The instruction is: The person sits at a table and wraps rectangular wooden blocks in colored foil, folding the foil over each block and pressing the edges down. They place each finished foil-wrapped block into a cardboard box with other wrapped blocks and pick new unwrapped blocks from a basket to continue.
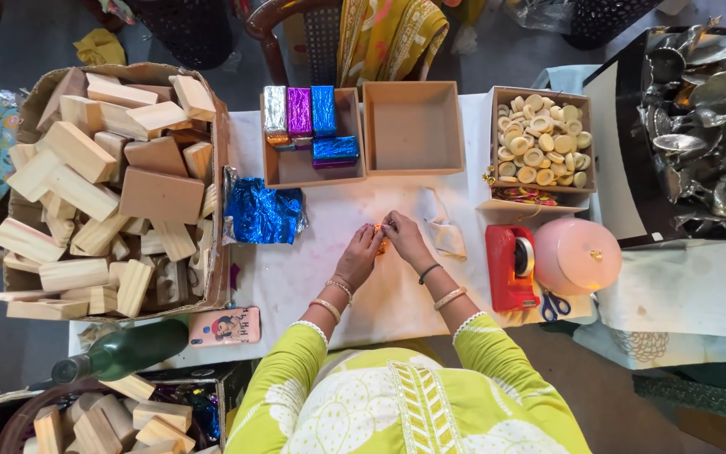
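My left hand (360, 255) and my right hand (406, 238) meet over the middle of the white table (296, 277). Between the fingertips of both sits a small orange foil-wrapped piece (381, 244), mostly hidden by the fingers. Crumpled blue foil (264, 214) lies to the left of my hands. A thin pale scrap (447, 235) lies just right of my right hand. Behind my hands stands a shallow box (355, 134) holding silver, purple and blue wrapped blocks (300, 112).
A cardboard box of wooden blocks (107, 189) fills the left. An empty brown box (413, 126), a box of pale rings (542, 139), a red tape dispenser (510, 267), a pink lidded container (577, 255), scissors (555, 305), a phone (224, 326) and a green bottle (123, 353) surround me.
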